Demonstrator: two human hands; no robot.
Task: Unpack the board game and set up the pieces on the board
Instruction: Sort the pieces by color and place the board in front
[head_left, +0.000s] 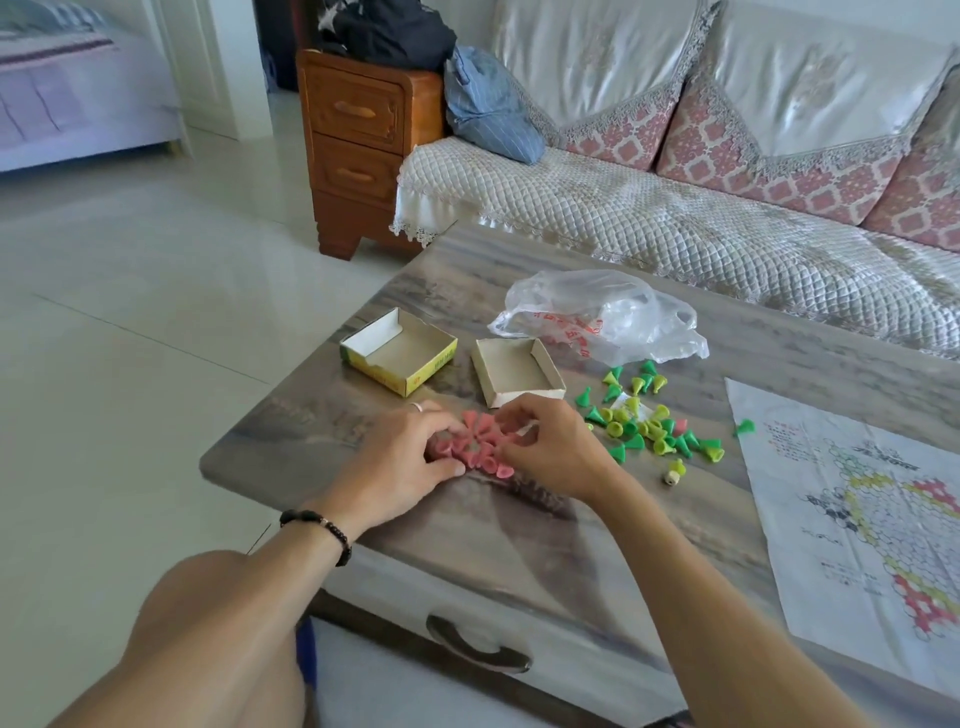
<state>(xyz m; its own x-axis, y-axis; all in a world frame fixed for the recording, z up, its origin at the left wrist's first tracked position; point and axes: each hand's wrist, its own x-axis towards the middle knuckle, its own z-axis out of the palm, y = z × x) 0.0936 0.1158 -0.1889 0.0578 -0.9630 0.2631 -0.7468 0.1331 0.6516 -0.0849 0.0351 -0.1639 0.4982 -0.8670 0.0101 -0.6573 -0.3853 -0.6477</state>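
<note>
You are sorting: your left hand (410, 462) and right hand (545, 447) both curl around the pink pieces (480, 441). Next, carry them to the paper board (852, 525).

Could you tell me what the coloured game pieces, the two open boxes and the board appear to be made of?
The pink pieces and green and yellow pieces look like moulded plastic: smooth, evenly coloured cones. The two open boxes seem thin cardboard, with matte pale insides and folded flaps. The board appears to be a printed paper sheet, lying flat and thin.
</note>
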